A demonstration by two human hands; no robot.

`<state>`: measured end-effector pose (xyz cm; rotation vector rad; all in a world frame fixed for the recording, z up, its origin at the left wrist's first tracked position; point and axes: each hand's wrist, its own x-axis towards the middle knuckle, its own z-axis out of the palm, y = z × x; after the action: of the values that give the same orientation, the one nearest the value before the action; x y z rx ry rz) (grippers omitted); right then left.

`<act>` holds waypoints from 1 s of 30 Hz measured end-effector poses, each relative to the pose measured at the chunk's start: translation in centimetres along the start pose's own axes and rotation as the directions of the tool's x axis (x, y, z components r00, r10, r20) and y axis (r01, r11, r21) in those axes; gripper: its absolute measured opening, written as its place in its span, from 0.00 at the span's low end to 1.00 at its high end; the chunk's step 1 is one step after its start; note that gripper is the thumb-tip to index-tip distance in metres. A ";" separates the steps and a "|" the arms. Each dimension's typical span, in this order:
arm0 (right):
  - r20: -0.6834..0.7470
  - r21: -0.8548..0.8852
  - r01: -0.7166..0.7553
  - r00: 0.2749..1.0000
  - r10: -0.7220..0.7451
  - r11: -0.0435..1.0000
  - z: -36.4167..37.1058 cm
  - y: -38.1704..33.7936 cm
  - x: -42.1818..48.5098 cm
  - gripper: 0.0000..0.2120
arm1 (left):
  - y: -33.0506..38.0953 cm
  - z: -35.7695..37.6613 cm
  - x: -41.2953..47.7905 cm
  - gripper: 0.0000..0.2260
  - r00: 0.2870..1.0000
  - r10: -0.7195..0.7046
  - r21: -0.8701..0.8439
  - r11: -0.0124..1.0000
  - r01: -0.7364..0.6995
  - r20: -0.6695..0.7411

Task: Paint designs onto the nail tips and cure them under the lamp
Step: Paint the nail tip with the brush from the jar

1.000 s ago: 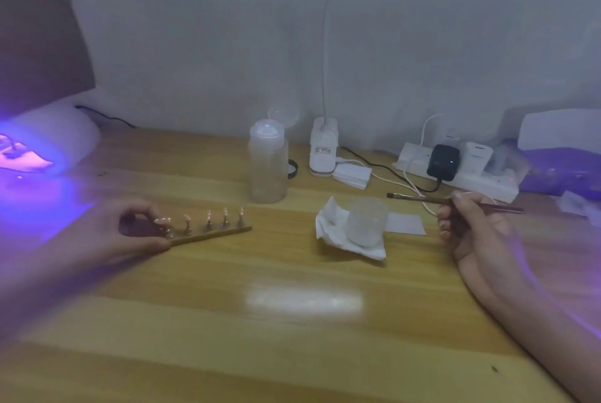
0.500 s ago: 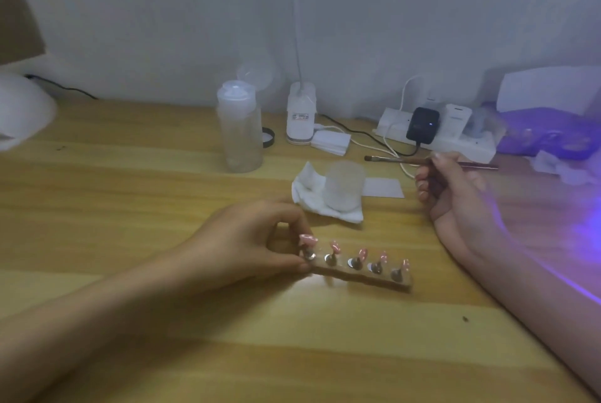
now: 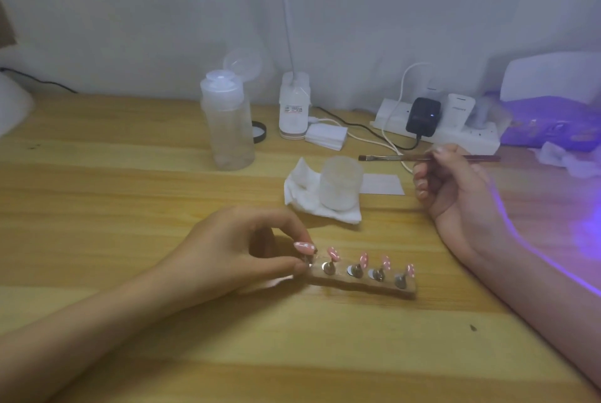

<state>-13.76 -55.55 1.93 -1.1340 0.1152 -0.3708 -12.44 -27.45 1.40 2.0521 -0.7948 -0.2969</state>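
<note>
A narrow wooden holder bar (image 3: 364,283) lies on the table in front of me, carrying several pink nail tips (image 3: 363,260) with white dots on small metal stands. My left hand (image 3: 240,253) pinches the bar's left end between thumb and fingers. My right hand (image 3: 452,188) is raised to the right with its fingers curled round a thin brush (image 3: 387,157), whose bristles point left. A white curing lamp (image 3: 13,110) shows only at the far left edge.
A clear plastic bottle (image 3: 229,123) with its flip lid open stands behind. A frosted cup (image 3: 340,184) sits on a white tissue (image 3: 302,194). A white desk-lamp base (image 3: 293,110), a power strip (image 3: 455,132) with plugs and cables, and a purple-lit box (image 3: 553,123) line the back.
My left hand carried the holder bar from near the curing lamp at the left to the table in front of me. The view swung right; the brush hand stayed raised.
</note>
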 end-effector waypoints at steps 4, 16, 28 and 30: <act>0.010 -0.014 -0.001 1.000 0.001 1.000 0.0 0.0 -0.1 0.09 | 0.3 0.5 -0.5 0.10 0.997 0.054 0.098 0.994 -0.048 -0.061; 0.012 -0.016 -0.004 1.000 0.004 1.000 0.0 -0.1 0.0 0.09 | -0.1 -0.1 -1.5 0.11 0.983 0.083 0.198 0.979 -0.050 -0.161; 0.048 -0.068 0.074 0.996 -0.071 0.995 0.1 0.0 -0.3 0.16 | -0.3 -0.5 -0.7 0.04 0.989 0.101 0.108 0.990 -0.089 -0.106; 0.070 -0.111 0.135 0.989 -0.127 0.985 0.2 -0.2 -0.5 0.16 | -0.3 -0.4 -0.7 0.04 0.982 0.152 0.109 0.984 -0.140 -0.108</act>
<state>-14.19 -55.23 2.12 -1.2706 0.0067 -0.4497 -12.68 -26.61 1.32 2.0712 -0.8994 -0.0552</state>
